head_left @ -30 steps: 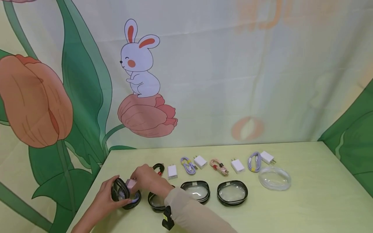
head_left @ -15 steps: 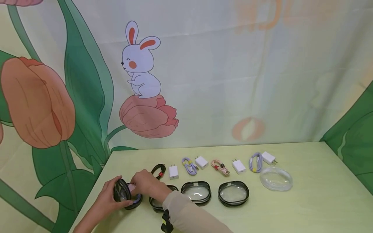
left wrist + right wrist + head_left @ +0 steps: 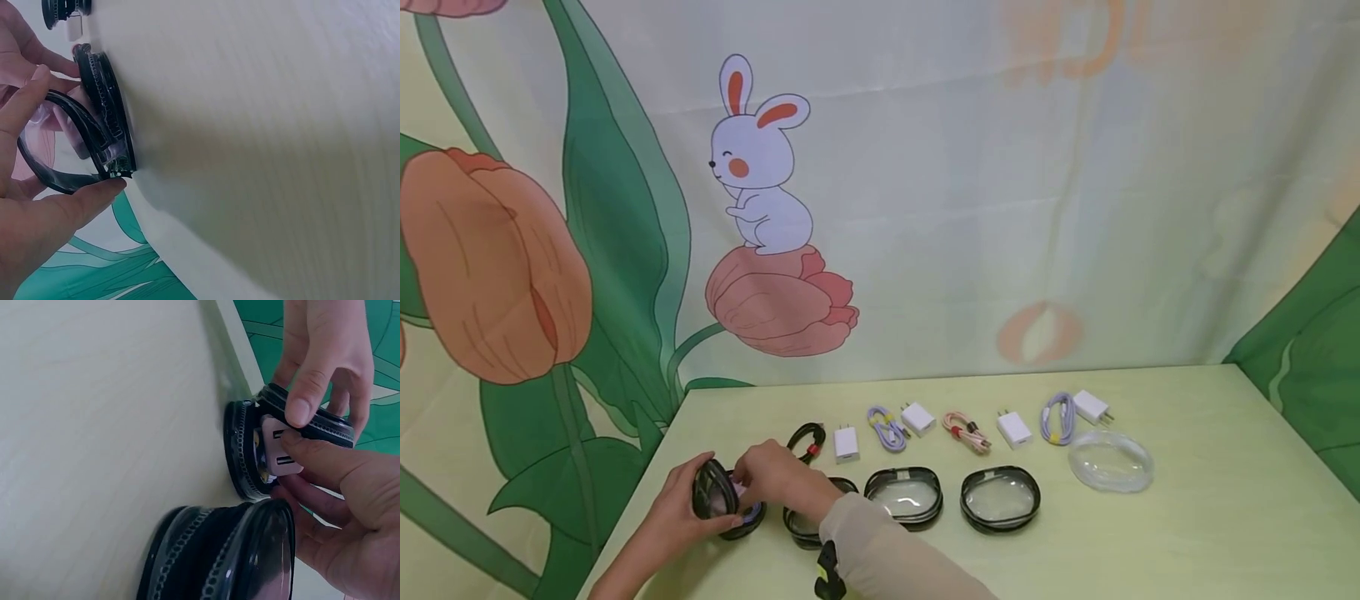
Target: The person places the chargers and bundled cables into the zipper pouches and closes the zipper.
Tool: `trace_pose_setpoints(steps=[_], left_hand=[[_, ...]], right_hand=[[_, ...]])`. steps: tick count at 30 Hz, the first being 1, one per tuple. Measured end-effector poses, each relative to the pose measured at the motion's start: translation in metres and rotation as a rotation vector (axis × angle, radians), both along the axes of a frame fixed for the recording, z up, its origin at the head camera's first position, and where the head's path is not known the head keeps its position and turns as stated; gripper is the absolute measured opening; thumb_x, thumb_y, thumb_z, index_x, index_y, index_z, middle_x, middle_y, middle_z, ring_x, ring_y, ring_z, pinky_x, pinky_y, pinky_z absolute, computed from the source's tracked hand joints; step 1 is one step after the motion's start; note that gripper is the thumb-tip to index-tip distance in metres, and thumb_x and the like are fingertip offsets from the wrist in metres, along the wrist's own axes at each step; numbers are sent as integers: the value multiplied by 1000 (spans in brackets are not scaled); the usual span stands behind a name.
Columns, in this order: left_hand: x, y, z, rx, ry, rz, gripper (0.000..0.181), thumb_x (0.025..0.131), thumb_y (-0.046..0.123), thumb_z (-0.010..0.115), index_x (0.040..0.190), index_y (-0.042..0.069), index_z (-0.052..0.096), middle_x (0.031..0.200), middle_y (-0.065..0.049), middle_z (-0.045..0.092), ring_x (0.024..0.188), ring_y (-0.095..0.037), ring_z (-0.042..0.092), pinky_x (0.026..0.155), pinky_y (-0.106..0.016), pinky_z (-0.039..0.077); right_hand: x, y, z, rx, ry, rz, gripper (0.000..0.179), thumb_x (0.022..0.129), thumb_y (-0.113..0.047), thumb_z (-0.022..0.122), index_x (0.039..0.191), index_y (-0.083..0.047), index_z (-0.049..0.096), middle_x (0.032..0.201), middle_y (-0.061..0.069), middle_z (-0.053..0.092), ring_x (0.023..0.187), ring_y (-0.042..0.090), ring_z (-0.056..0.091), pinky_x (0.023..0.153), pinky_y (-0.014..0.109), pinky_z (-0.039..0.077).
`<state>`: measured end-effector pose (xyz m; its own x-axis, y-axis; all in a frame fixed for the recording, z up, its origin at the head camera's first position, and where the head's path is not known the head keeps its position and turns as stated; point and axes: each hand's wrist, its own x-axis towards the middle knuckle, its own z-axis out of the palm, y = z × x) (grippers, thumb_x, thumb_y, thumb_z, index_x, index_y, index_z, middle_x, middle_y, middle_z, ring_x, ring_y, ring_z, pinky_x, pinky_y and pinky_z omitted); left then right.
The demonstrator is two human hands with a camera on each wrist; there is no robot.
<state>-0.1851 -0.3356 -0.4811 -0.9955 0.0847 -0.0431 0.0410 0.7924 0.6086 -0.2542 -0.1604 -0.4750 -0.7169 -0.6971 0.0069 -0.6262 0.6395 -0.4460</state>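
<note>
At the left end of the table, my left hand [image 3: 673,508] grips the raised lid of a small clear zip pouch [image 3: 711,490] with black edging, thumb at its lower side. My right hand [image 3: 778,475] pinches a pale pink charger plug [image 3: 274,450] with two USB slots, held between the lid and the base of the pouch. Part of a purple cable [image 3: 752,513] shows inside the pouch. In the left wrist view, the charger plug [image 3: 76,140] appears behind the lid. Most of the pouch's inside is hidden by the fingers.
Three similar black-edged pouches, including the nearest pouch [image 3: 219,556], stand to the right, followed by a clear case [image 3: 1111,461]. Behind them lie a black cable [image 3: 808,442], a pink cable [image 3: 967,432], purple cables and several white chargers, including one charger [image 3: 846,444].
The right hand has moved slightly down with the charger plug, which now sits lower in the pouch and shows less in the head view. The left hand keeps its hold on the lid.
</note>
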Motion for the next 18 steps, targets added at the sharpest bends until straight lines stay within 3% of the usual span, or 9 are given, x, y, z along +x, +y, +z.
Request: trace_pose_setpoints(steps=[7, 12, 18], left_hand=[[-2, 4, 1, 4, -1, -7, 116, 74, 33, 93, 155, -4, 19, 147, -38, 29, 131, -55, 42, 101, -65, 42], [-4, 10, 1, -12, 5, -8, 117, 75, 32, 92, 154, -8, 16, 149, -38, 32, 132, -54, 43, 103, -65, 41], [-7, 17, -2, -114, 76, -40, 96, 74, 29, 93, 143, -10, 38, 147, -38, 31, 130, -59, 40, 101, -66, 41]], right_hand=[[-5, 9, 6, -8, -52, -11, 31, 84, -26, 86, 113, -18, 79, 96, -10, 75, 85, 0, 64, 71, 12, 48], [-15, 20, 18, -17, -66, -53, 29, 90, -16, 80, 118, -17, 76, 102, -8, 75, 92, 4, 66, 76, 14, 49], [-24, 29, 28, -15, -41, -78, 28, 93, -15, 75, 121, -18, 75, 104, -7, 74, 96, 6, 66, 77, 17, 50]])
